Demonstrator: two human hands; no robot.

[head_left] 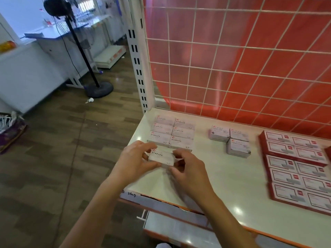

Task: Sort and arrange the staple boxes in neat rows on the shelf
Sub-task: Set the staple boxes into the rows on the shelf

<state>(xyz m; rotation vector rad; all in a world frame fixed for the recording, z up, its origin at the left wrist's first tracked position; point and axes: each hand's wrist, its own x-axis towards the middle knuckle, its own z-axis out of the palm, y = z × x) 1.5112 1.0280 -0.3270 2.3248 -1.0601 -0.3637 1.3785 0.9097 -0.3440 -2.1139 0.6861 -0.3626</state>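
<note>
A white staple box (161,157) marked STAPLES is at the near left of the cream shelf (222,176). My left hand (136,160) grips its left end with thumb and fingers. My right hand (188,169) pinches its right end. Just behind it, several white staple boxes (172,133) lie in two neat columns toward the back left corner.
Three pale paper-clip boxes (231,140) sit mid-shelf. Several red-edged boxes (295,167) fill the right side in two columns. A white wire grid (232,68) over red backing closes the rear. A fan stand (98,88) is on the wooden floor to the left.
</note>
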